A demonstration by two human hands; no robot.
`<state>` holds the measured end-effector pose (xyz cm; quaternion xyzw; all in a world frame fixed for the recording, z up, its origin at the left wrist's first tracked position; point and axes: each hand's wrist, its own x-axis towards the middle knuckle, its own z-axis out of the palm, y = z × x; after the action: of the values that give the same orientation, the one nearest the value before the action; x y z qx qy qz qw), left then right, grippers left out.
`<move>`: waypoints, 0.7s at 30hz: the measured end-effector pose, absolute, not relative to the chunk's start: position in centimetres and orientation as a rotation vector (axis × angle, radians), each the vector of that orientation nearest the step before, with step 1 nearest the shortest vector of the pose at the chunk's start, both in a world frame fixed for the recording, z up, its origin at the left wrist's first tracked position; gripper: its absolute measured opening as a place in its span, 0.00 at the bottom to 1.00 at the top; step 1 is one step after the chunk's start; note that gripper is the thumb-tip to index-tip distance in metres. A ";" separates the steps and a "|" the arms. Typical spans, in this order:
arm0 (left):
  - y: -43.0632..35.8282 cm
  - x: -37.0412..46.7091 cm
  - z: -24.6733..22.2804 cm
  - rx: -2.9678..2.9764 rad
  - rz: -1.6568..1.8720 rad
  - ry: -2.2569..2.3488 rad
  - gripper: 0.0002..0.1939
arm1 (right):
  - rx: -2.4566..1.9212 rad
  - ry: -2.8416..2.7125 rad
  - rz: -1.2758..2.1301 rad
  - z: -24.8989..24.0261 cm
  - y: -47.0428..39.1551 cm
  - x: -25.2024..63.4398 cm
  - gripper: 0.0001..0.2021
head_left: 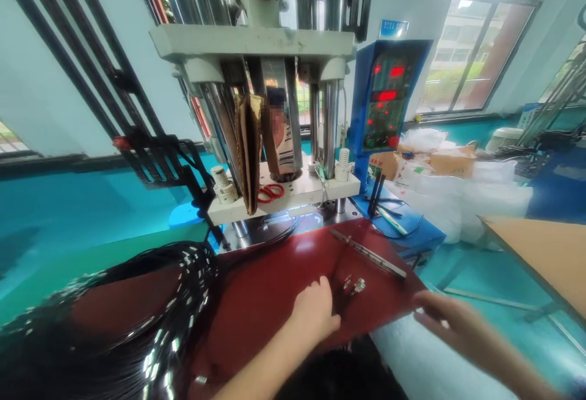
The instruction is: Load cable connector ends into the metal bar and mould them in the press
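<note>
My left hand (pixel 315 309) hovers over the dark red tabletop (pixel 270 290), back upward, thumb apart from the partly bent fingers; nothing shows in it. Just right of it lie small shiny metal pieces (pixel 358 286). Beyond the table's right edge is my right hand (pixel 437 309), somewhat blurred, its fingers stretched to the left and the thumb apart. A long narrow metal bar (pixel 370 254) rests behind the small pieces. On the left, a large coil of black cables (pixel 192 272) with silvery ends spreads over the table, some strands reaching toward the press.
A press with a pale bed (pixel 306 191) stands behind the table, carrying red-handled scissors (pixel 271 192) and upright cardboard (pixel 249 149). Right of it are a blue control box (pixel 366 101) with red displays and a blue side shelf (pixel 423 232) with tools. A brown-topped table (pixel 544 253) stands right.
</note>
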<state>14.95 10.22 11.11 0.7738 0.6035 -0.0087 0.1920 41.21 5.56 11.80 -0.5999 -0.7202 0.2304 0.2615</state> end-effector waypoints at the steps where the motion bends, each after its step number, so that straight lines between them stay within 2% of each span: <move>1: 10.2 15.2 11.2 2.178 -0.051 1.712 0.27 | -1.599 -2.056 0.660 11.8 5.4 39.3 0.05; 4: 10.5 15.5 10.9 2.216 -0.066 1.762 0.20 | -1.470 -2.216 0.736 11.2 5.0 34.8 0.06; 7: 11.0 14.6 10.5 2.231 0.000 1.751 0.15 | -1.348 -2.093 0.929 9.9 4.7 32.2 0.07; 11: 10.9 13.4 10.9 1.944 0.298 1.523 0.09 | -1.076 -1.439 1.514 8.0 5.1 29.8 0.10; 15: 9.1 13.5 12.0 1.405 0.497 1.036 0.11 | -0.671 -0.932 1.820 7.9 6.6 27.4 0.17; 18: 8.2 13.5 12.6 1.316 0.608 0.957 0.10 | -0.638 -0.844 1.879 8.8 7.8 26.4 0.14; 21: 8.2 12.2 12.6 1.449 0.757 1.009 0.12 | -0.617 -0.918 1.748 9.7 8.7 26.3 0.12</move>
<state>12.17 8.24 12.59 0.6182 0.4303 0.3231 0.5730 26.28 8.72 9.69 -0.2562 -0.3816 0.7263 0.5111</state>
